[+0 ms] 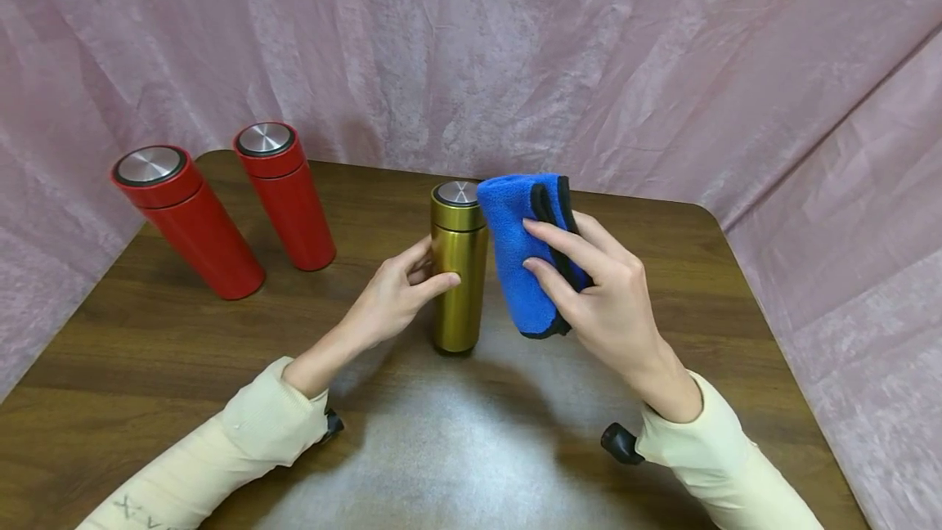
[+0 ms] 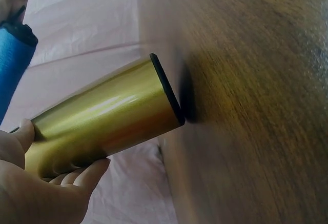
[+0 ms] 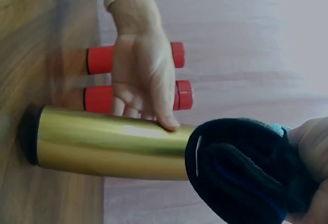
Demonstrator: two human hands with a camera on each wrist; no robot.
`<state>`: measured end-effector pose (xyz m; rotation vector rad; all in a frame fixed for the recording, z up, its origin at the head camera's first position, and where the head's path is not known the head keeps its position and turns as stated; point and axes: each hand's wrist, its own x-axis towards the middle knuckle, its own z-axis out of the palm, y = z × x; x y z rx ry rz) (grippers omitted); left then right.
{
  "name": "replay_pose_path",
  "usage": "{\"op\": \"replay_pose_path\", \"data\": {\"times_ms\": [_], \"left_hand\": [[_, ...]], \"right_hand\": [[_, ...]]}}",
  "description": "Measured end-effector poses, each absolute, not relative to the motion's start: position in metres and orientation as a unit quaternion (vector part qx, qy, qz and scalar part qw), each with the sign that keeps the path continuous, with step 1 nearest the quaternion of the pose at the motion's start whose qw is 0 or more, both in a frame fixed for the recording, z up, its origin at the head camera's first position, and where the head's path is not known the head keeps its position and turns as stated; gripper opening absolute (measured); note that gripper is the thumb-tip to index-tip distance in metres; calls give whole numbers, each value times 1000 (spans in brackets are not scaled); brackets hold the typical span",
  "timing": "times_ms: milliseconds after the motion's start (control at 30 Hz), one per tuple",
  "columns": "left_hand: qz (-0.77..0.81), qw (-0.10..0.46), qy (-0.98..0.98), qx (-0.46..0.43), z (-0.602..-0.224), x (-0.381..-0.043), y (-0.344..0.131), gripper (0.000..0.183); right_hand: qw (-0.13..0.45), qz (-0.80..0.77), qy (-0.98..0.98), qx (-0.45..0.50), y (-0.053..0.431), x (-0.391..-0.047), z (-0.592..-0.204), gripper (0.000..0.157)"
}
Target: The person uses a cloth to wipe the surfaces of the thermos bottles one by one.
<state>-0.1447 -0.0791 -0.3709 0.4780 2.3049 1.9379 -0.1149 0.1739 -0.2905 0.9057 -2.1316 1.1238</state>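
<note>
A gold thermos bottle [image 1: 459, 293] with a silver-topped lid stands near the middle of the table, its base at or just above the wood. My left hand [image 1: 397, 293] grips its side, thumb across the front and fingers behind. In my right hand [image 1: 614, 297] is a folded blue cloth [image 1: 515, 268] with black edging, pinched between thumb and fingers. The cloth hangs beside the bottle's upper right, overlapping the lid's edge in the head view. In the right wrist view the cloth's dark edging [image 3: 230, 167] covers the bottle's top end.
Two red thermos bottles [image 1: 199, 227] [image 1: 287, 203] with silver-topped lids stand upright at the left of the wooden table [image 1: 662, 464]. Pink curtains [image 1: 471, 56] hang behind the table and along its right side.
</note>
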Motion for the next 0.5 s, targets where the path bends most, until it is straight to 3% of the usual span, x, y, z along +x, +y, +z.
{"op": "replay_pose_path", "data": {"times_ms": [500], "left_hand": [[643, 40, 750, 151, -372, -144, -78, 64]], "right_hand": [[272, 346, -809, 389, 164, -125, -321, 42]]}}
